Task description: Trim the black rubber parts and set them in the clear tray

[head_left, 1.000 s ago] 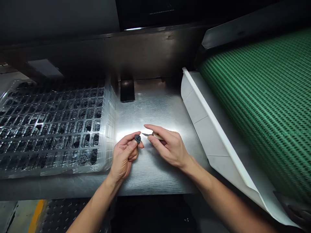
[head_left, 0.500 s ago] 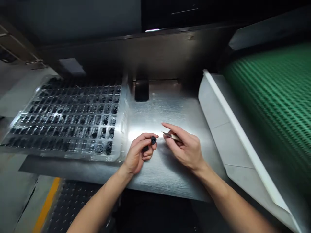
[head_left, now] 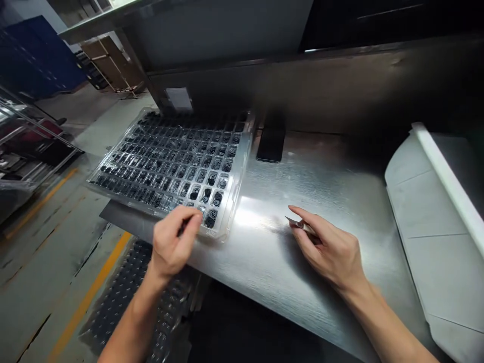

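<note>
My left hand (head_left: pixel 173 243) is pinched closed at the near right corner of a clear plastic tray (head_left: pixel 238 189), whose cells hold several small round dark parts (head_left: pixel 210 216). A dark sliver shows between its fingers; I cannot make out what it is. My right hand (head_left: pixel 329 248) rests on the metal table (head_left: pixel 287 272) to the right, fingers closed round a small thin blade tool (head_left: pixel 297 223) whose tip points left.
A black phone (head_left: pixel 270 143) lies at the back of the table beside the tray. A white chute (head_left: pixel 438 201) rises at the right. Left of the table are a concrete floor with a yellow line (head_left: pixel 88 297), a studded mat and metal racks.
The view has swung left. My left hand has carried the small dark part from the table's middle to the tray's near corner. My right hand stays put with the blade tool.
</note>
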Demonstrator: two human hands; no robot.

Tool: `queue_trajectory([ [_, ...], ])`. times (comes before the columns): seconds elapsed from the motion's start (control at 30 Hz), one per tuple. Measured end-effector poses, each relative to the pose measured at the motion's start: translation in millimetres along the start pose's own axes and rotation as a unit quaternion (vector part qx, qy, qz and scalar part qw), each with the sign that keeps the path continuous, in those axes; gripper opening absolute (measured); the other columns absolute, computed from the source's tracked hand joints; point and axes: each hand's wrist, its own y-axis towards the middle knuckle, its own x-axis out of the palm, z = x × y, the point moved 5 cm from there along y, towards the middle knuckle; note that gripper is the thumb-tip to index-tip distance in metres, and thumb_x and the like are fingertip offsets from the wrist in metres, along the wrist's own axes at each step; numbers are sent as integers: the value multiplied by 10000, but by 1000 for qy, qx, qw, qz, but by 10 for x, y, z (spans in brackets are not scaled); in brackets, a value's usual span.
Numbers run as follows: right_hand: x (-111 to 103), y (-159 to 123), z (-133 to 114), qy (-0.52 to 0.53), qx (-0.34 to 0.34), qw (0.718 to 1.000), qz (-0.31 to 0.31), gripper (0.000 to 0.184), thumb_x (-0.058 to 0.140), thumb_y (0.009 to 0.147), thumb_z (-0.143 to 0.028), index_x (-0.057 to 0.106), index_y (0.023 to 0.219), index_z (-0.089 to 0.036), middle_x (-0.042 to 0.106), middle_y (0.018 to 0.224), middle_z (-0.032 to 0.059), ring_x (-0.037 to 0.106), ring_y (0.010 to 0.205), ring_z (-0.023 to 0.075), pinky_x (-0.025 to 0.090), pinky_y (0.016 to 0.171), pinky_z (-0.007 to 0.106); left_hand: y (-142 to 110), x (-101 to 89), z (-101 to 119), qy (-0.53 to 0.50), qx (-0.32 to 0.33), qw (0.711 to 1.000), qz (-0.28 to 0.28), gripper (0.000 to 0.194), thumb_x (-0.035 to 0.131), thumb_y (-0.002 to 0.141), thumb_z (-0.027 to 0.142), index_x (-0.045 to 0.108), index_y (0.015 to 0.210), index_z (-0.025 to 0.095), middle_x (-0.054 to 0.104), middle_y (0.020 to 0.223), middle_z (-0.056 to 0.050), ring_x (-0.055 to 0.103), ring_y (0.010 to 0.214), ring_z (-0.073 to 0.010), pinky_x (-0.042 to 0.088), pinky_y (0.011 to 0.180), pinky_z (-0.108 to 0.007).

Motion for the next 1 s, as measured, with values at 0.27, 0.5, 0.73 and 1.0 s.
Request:
queue_trajectory([
  [0.27,41,-22,28,-22,-6,1000,-2,352,629,1089,-197,710,1430,-224,767,886,-9,659,619,139,510,603,309,232,-157,-456,199,-13,976,-89,196,673,1066,328,811,1166,232,616,813,6,518,679,-138,405,708,-282],
  [0.5,49,-7,28,-21,-14,1000,-19,304,615,1104,-205,716,1390,-217,774,928,5,668,657,140,504,608,303,346,-282,-451,109,-51,991,-50,214,685,1065,341,809,1195,225,649,904,-19,563,784,-159,444,754,-286],
  [0.73,41,13,5,-21,-22,999,-24,293,616,1103,-196,711,1380,-209,764,927,4,652,648,135,496,606,300,443,-192,-377,94,-37,988,-118,323,640,1104,411,758,1369,269,725,1166,-61,640,883,-180,468,728,-300],
  [1.0,42,5,8,-17,-36,999,-32,305,607,1102,-195,701,1392,-207,760,920,8,675,665,144,501,606,298,418,-362,-331,90,-10,995,-47,337,563,1136,342,726,1407,225,723,1253,-95,672,1067,-214,525,855,-323],
])
